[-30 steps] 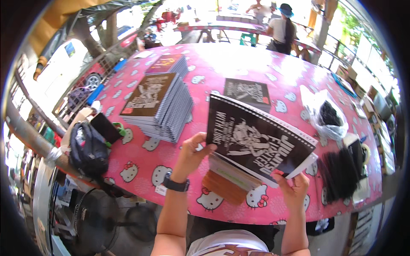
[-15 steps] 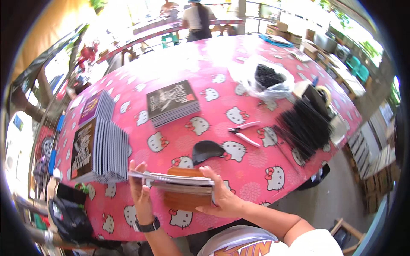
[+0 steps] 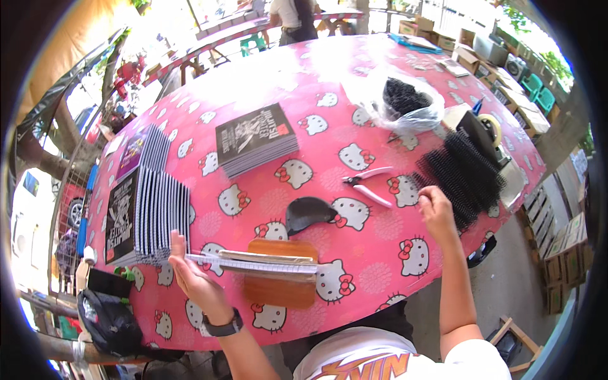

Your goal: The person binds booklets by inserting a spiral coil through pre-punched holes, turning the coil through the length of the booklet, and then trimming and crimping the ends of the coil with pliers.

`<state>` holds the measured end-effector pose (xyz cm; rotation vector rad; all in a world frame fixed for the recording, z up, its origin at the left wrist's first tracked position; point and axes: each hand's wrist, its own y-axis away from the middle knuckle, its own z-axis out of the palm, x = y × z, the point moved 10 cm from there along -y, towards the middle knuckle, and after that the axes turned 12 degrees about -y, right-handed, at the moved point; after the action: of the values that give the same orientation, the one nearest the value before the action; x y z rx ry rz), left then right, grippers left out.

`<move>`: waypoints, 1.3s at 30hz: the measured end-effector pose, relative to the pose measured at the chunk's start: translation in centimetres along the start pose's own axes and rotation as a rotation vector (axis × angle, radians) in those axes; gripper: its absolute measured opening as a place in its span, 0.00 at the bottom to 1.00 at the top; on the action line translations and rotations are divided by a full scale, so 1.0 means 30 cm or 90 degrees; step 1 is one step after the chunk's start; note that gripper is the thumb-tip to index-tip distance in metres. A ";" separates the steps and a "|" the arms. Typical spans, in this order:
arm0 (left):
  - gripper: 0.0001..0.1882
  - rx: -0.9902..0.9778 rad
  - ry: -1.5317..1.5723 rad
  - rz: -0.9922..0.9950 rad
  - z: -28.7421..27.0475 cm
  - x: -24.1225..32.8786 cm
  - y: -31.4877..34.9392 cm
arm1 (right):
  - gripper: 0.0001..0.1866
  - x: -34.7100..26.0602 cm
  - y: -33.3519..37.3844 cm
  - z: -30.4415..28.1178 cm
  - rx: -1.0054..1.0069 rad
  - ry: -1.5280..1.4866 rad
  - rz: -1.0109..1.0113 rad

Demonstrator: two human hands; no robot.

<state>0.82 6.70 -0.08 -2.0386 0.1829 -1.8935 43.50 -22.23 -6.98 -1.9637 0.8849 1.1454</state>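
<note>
My left hand [image 3: 201,292], with a dark watch at the wrist, has its fingers stretched out against the left end of a thin bundle of white pages [image 3: 272,265]. The bundle stands on edge across a brown wooden block [image 3: 278,292]. My right hand [image 3: 438,216] has curled fingers at the near-left edge of a pile of black plastic binding coils [image 3: 465,180]; anything pinched in them is too small to make out. Close by lie pink-handled pliers [image 3: 368,187] and a black, curved, smooth object [image 3: 309,214].
Stacked notebooks [image 3: 161,212] stand at the left; another dark-covered stack [image 3: 256,140] lies farther back. A clear plastic bag [image 3: 418,114] holds black pieces. A tape roll [image 3: 491,132] sits behind the coils. A person [image 3: 294,19] is beyond the pink patterned table [image 3: 373,272].
My right hand has let go of the page bundle and moved right to the coils. My left hand has shifted slightly left, staying at the bundle's end.
</note>
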 end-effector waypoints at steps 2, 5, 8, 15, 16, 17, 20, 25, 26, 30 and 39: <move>0.31 0.015 -0.206 0.279 -0.027 0.138 0.063 | 0.13 -0.218 0.061 0.045 -0.036 -0.056 0.014; 0.47 -0.117 -0.454 0.515 0.168 0.323 0.319 | 0.22 -0.393 0.161 0.200 -0.246 -0.113 -0.043; 0.43 -0.288 -0.491 0.495 0.295 0.338 0.400 | 0.23 -0.553 0.236 0.291 -0.332 -0.130 -0.255; 0.15 -0.260 -0.479 0.510 0.318 0.313 0.404 | 0.16 -0.605 0.277 0.397 -0.351 -0.231 -0.241; 0.15 -0.286 -0.469 0.505 0.321 0.315 0.403 | 0.16 -0.602 0.272 0.409 -0.350 -0.231 -0.240; 0.15 -0.312 -0.459 0.499 0.324 0.313 0.404 | 0.15 -0.622 0.270 0.407 -0.334 -0.217 -0.291; 0.17 -0.328 -0.459 0.509 0.326 0.310 0.397 | 0.13 -0.662 0.280 0.426 -0.351 -0.227 -0.332; 0.19 -0.334 -0.403 0.510 0.309 0.325 0.376 | 0.12 -0.677 0.276 0.452 -0.421 -0.257 -0.311; 0.20 -0.341 -0.346 0.491 0.299 0.328 0.364 | 0.12 -0.675 0.280 0.466 -0.462 -0.259 -0.286; 0.21 -0.353 -0.382 0.577 0.295 0.326 0.388 | 0.11 -0.690 0.285 0.487 -0.520 -0.186 -0.300; 0.11 -0.470 -0.145 0.473 0.277 0.312 0.308 | 0.10 -0.707 0.268 0.497 -0.518 -0.196 -0.344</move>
<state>11.23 -3.59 5.22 -2.1083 1.5183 -1.1883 22.43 -9.79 4.79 -2.3194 -0.3429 1.5326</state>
